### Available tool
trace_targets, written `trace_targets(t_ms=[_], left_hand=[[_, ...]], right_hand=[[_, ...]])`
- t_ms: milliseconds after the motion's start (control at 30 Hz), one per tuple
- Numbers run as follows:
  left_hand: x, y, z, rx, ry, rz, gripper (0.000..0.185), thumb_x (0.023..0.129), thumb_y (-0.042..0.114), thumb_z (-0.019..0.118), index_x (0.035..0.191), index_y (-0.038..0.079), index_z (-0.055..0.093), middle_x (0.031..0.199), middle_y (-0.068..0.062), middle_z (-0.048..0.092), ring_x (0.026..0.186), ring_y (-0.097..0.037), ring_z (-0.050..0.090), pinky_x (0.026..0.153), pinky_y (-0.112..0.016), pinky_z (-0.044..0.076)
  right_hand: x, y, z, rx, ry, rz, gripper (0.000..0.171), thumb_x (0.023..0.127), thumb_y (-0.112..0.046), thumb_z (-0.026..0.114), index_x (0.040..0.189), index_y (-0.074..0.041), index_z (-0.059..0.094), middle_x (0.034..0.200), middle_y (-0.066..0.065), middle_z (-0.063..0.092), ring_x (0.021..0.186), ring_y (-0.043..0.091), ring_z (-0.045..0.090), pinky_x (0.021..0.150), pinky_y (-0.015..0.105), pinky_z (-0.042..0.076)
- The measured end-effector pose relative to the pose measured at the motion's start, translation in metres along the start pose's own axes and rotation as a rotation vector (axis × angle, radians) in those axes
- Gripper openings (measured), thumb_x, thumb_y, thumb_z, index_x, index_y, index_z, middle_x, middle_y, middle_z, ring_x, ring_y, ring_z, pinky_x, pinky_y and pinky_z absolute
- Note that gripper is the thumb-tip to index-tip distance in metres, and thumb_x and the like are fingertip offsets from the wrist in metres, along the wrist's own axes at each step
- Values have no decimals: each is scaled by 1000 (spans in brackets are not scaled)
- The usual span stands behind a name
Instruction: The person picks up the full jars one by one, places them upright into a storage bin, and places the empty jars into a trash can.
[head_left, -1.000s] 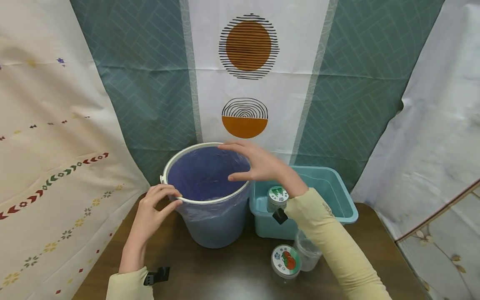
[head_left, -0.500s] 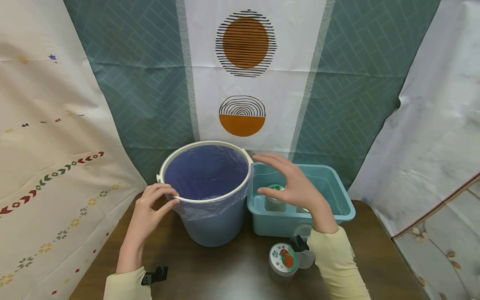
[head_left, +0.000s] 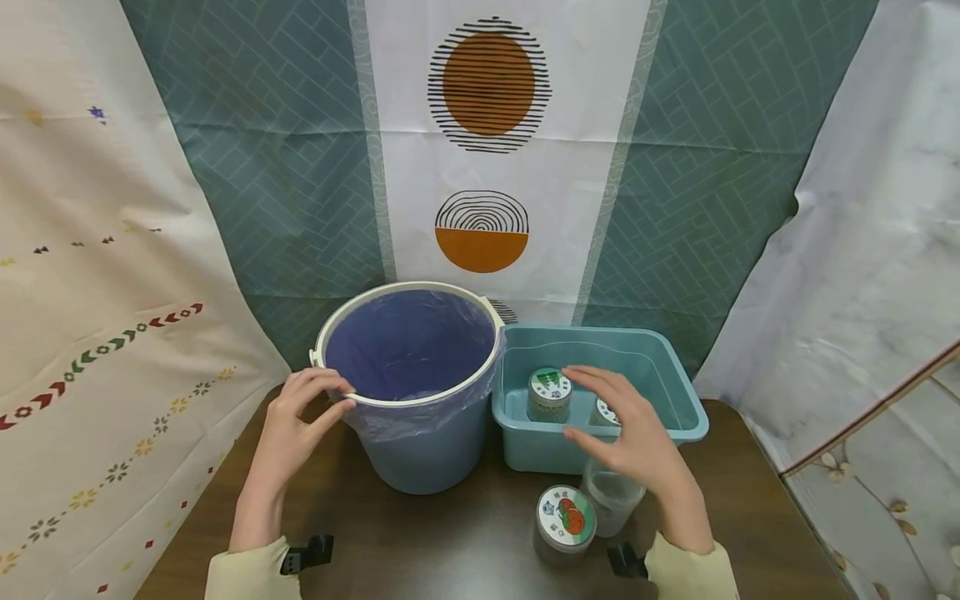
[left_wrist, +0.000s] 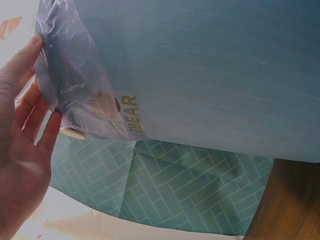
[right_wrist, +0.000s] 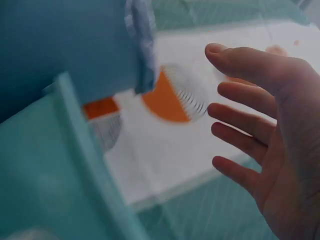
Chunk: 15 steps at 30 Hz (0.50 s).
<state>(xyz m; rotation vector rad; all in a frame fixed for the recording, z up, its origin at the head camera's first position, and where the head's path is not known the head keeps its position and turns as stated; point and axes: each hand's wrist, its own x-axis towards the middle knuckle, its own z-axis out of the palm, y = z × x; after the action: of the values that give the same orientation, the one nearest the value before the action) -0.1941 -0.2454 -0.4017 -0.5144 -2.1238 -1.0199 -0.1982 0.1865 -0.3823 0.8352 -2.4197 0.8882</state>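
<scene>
A blue trash can with a cream rim stands upright, lined with a clear plastic bag folded over its outside. My left hand pinches the near-left rim, thumb and fingertips at its edge. In the left wrist view, that hand lies along the bag's edge. My right hand holds nothing; its fingers are spread apart over the front of a teal plastic tub. Inside the tub are a jar with a green-pictured lid and another jar, partly behind my right hand.
In front of the tub, a jar with a tomato-pictured lid stands on the dark wooden table. Beside it is a clear, lidless jar. Patterned cloth hangs behind the trash can and tub.
My right hand has moved from over the trash can's mouth rightward and down toward me, to over the tub's front. My left hand has stayed at the rim.
</scene>
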Motion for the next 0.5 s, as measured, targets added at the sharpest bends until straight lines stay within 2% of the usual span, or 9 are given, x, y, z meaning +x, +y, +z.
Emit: trace_targets(t_ms=[133,267,333,400,500], left_hand=[[0,0,-1,7,1,1,34,67,-8,83,91,14,73,97,-4,66,105,0,50,94,-8,34],[0,2,-2,10,-1,-20,33,68,-6,83,91,16,73,98,-3,66,105,2,49,94,-7,33],[0,2,-1,13,-5,-17,33,68,-6,83,91,15,73,98,-3,66,106,2,49,94,-7,33],[0,2,-1,12,-8,-14,33,69,-6,83,92,15,73,98,-3,66,106,2,49,94,-7,33],[-1,2,-1,6,-9,-15,33,69,-7,83,92,15,73,99,-3,66,106,2,49,95,-8,33]], right_hand=[[-30,13,5,-37,34,44,73,76,-23,86,142,-26,53,141,-5,56,131,12,48,100,35,45],[-50,23,6,-66,53,52,71,74,-20,87,138,-25,57,138,-4,59,129,11,48,106,14,33],[-58,28,7,-97,50,43,71,72,-19,88,137,-26,58,136,-3,60,126,11,49,106,9,29],[-63,32,8,-144,47,32,71,70,-21,89,135,-27,60,133,-4,62,122,12,51,103,12,32],[-70,39,11,-204,35,24,70,68,-23,90,132,-27,62,129,-6,63,118,13,53,100,22,36]])
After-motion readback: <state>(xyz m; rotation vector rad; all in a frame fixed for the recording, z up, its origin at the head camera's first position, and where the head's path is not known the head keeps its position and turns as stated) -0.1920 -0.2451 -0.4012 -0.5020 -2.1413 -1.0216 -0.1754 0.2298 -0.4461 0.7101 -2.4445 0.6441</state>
